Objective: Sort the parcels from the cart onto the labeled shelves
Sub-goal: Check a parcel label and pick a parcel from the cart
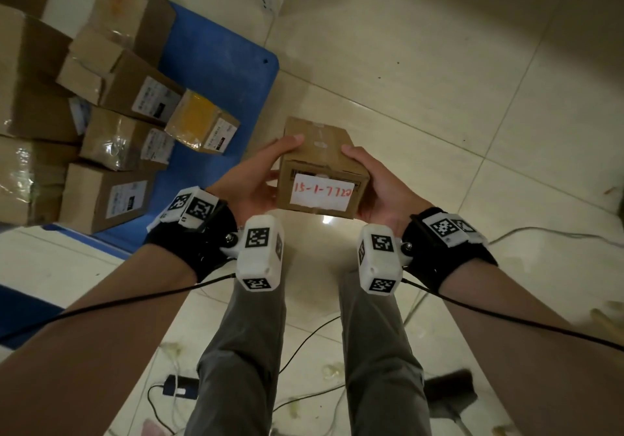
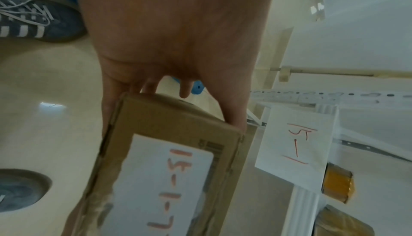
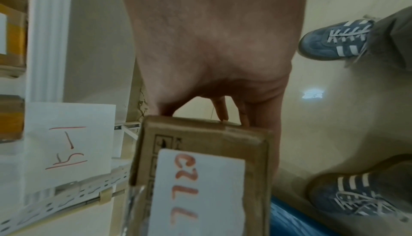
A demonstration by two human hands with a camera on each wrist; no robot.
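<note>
A small brown cardboard parcel (image 1: 320, 162) is held above the tiled floor, its white label reading 15-1-7720 in red turned toward me. My left hand (image 1: 256, 179) grips its left side, thumb on top, and my right hand (image 1: 378, 179) grips its right side the same way. In the left wrist view the parcel (image 2: 160, 160) fills the lower middle, my fingers wrapped round its far edge. The right wrist view shows the parcel (image 3: 200, 169) with the label's end, fingers curled underneath. A white shelf tag (image 2: 296, 144) marked 15-1 hangs on a white rack; the shelf tag (image 3: 67, 144) also shows at the left.
The blue cart (image 1: 216, 64) at upper left carries several cardboard parcels (image 1: 111, 196), one taped yellow (image 1: 199, 125). Cables (image 1: 304, 344) and a charger (image 1: 179, 389) lie on the floor by my legs. The white rack (image 3: 49, 35) holds yellow-taped boxes (image 2: 337, 187).
</note>
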